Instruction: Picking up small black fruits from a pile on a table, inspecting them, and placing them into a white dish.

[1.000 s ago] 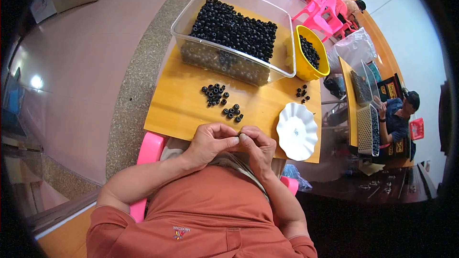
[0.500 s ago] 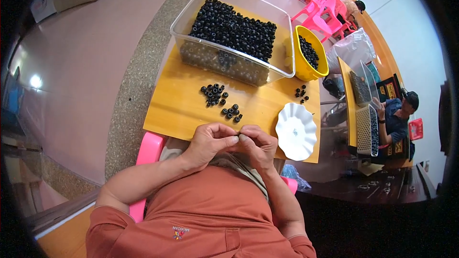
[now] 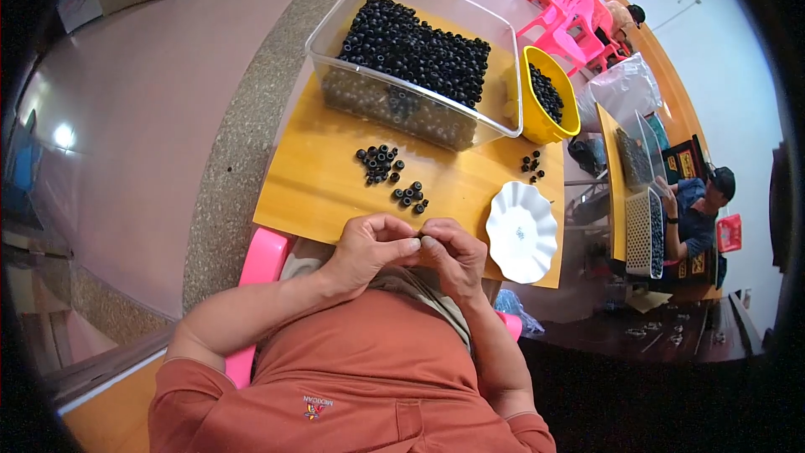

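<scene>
Both hands are together at the table's near edge, thumbs and index fingers pinched, tips meeting. Left hand [image 3: 369,253] and right hand [image 3: 455,257] are closed on a small dark piece [image 3: 421,236] between them. Piece is mostly hidden by the fingers; can't tell its shape, or which hand carries the hold.

Just beyond the hands on the yellow table [image 3: 306,189]: a larger cluster of round black pieces [image 3: 381,165], and a smaller cluster [image 3: 409,196] nearer and to its right. Third, loose group [image 3: 533,166] is on the right side, beyond the white scalloped plate [image 3: 520,210], which is right of the right hand.

Far side: clear bin [image 3: 501,59] with a big heap of black pieces. Yellow tub [image 3: 545,127] just right of it, also holding black pieces.

Pink chair [image 3: 263,262] under the wearer. Far right: co-worker [image 3: 694,214] in dark shirt and cap, beside a white perforated basket [image 3: 639,235].
</scene>
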Available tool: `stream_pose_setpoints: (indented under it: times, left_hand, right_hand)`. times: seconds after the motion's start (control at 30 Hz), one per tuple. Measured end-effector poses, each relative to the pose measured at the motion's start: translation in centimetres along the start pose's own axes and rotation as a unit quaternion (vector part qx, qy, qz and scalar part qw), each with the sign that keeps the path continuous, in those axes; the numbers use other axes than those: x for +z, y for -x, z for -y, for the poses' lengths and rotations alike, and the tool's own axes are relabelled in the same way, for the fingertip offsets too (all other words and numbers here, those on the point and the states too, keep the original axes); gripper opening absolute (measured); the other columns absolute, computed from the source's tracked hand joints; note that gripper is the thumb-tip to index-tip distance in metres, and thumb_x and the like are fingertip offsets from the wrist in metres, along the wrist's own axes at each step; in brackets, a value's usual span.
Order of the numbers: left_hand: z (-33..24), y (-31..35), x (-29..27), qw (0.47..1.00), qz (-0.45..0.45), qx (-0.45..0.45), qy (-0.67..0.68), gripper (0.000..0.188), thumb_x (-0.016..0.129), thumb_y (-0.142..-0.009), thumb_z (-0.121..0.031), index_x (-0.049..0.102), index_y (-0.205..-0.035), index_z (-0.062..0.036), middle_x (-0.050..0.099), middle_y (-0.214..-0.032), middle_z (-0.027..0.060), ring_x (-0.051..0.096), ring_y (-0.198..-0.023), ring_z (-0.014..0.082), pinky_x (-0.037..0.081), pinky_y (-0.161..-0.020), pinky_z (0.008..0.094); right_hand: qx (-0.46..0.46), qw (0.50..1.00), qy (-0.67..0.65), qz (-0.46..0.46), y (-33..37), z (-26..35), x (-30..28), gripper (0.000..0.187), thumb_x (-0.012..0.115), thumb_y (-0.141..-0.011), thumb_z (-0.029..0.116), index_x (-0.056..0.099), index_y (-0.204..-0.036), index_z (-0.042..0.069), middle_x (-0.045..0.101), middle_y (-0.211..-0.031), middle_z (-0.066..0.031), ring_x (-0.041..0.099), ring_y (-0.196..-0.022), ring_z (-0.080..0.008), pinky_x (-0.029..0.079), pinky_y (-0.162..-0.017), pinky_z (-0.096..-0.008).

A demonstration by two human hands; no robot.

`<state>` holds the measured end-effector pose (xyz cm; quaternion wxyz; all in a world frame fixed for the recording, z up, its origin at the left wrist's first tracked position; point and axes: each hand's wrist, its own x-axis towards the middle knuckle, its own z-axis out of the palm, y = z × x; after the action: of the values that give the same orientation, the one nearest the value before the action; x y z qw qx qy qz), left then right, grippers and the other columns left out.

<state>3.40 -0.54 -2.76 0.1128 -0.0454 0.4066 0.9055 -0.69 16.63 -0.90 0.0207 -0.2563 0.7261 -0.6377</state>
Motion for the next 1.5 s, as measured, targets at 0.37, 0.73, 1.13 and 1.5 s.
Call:
stream_pose_setpoints:
  times: [0.37,0.73,1.13,1.5]
  left_hand:
    - [-0.7,0.0,0.3,0.998,-0.008,-0.024,0.050,0.015,0.067,-0.084,0.000,0.062,-0.098,-0.0005,0.066,-0.091,0.0064,0.064,-0.080,0.0131,0.055,-0.073,0.0261]
    - [-0.6,0.1,0.5,0.998,-0.023,-0.026,0.049,0.015,0.067,-0.083,0.001,0.062,-0.098,0.0000,0.065,-0.092,0.0068,0.064,-0.082,0.0137,0.055,-0.075,0.0276]
    - [-0.3,0.1,0.4,0.999,-0.018,-0.007,0.035,0.015,0.066,-0.085,-0.001,0.061,-0.099,0.0008,0.066,-0.092,0.0071,0.065,-0.080,0.0125,0.056,-0.073,0.0255]
    - [-0.2,0.2,0.5,0.999,-0.033,0.001,0.005,0.012,0.067,-0.085,-0.001,0.064,-0.096,0.0015,0.067,-0.089,0.0066,0.065,-0.078,0.0117,0.056,-0.073,0.0249]
  right_hand:
    - [-0.100,0.985,0.137,0.019,-0.1,-0.5,0.1,0.030,0.075,-0.072,0.000,0.062,-0.099,0.001,0.063,-0.093,-0.0139,0.064,-0.083,-0.0240,0.052,-0.072,-0.0296]
    - [-0.137,0.971,0.197,-0.004,-0.1,-0.3,0.4,0.033,0.076,-0.069,-0.003,0.063,-0.099,0.001,0.063,-0.093,-0.0121,0.064,-0.077,-0.0175,0.051,-0.067,-0.0263]
    - [-0.169,0.959,0.229,0.002,-0.3,-0.1,0.3,0.035,0.075,-0.067,-0.004,0.062,-0.100,0.000,0.063,-0.092,-0.0144,0.064,-0.073,-0.0209,0.053,-0.064,-0.0293]
    - [-0.237,0.930,0.280,-0.013,-0.4,0.6,0.6,0.030,0.075,-0.067,-0.001,0.062,-0.094,-0.001,0.063,-0.090,-0.0164,0.064,-0.075,-0.0296,0.053,-0.062,-0.0342]
